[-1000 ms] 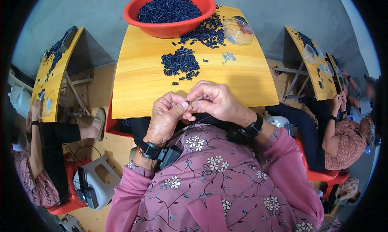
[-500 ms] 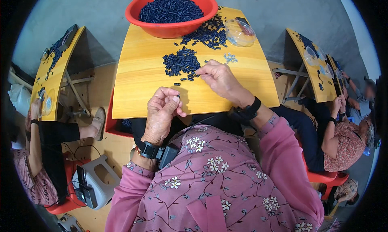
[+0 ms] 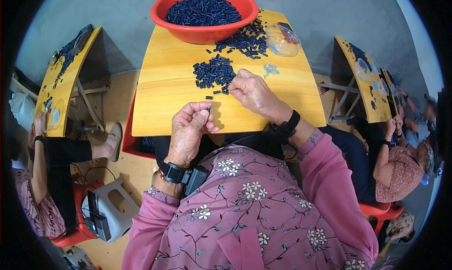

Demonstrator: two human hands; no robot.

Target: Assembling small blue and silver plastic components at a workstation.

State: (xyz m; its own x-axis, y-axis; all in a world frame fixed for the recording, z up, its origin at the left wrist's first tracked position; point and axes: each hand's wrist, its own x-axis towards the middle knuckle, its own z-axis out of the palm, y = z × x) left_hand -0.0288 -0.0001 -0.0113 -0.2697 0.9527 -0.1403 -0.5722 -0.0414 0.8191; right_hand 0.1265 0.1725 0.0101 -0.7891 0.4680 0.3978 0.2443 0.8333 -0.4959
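Observation:
My left hand (image 3: 188, 129) is by the table's near edge, thumb and fingers pinching a small dark tube-shaped part (image 3: 208, 109) upright. My right hand (image 3: 256, 95) hangs over the table to the right of a heap of dark blue-black tube-shaped parts (image 3: 214, 72). Its fingers are closed at the heap's near right side; what they pinch, if anything, is too small to make out. One loose dark part (image 3: 209, 97) lies just beyond the left hand. Beyond the right hand is a little scatter of tiny clear-bluish pieces (image 3: 270, 70).
A red basin (image 3: 162, 21) full of dark parts stands at the yellow table's (image 3: 160, 91) far side. More parts (image 3: 247, 43) spill beside it, next to a clear plastic bowl (image 3: 285, 46). A red container (image 3: 129, 140) sits below left. People work at tables on both sides.
My right hand has drawn its fingertips together and turned slightly beside the heap. The left hand still pinches its dark part, which shows a little more. The view has shifted slightly.

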